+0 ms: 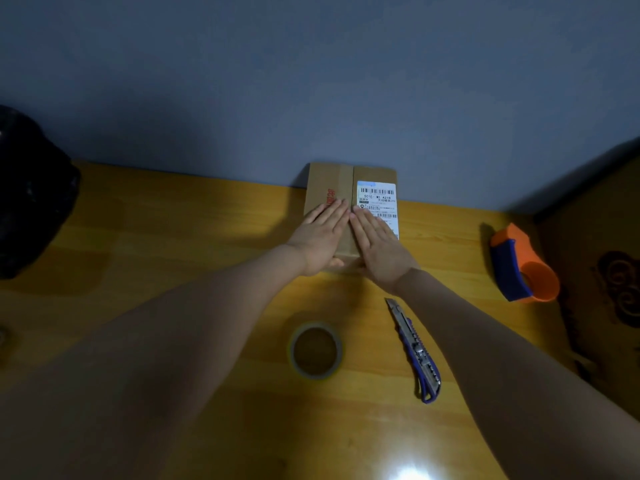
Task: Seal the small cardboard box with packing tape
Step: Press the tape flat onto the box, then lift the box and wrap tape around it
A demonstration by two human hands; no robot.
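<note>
Pressed flat, fingers straight, on the small cardboard box [332, 188] at the wall: left hand [320, 233], right hand [379, 242], gripping nothing. Nearer than the box on the surface [156, 237]: tape roll [316, 349], utility knife [414, 349]. Right of the box: orange tape dispenser [523, 271]. Far left: black bag [31, 195].

- box [332, 188]: plain tan cardboard, red print on it
- label [377, 202]: white, black barcodes, bit of blue on top
- table [173, 237]: yellowish wood grain
- dispenser [523, 268]: orange and dark blue
- knife [415, 351]: purple with silver metal
- wall [311, 81]: grey-blue
- bag [31, 192]: black
</note>
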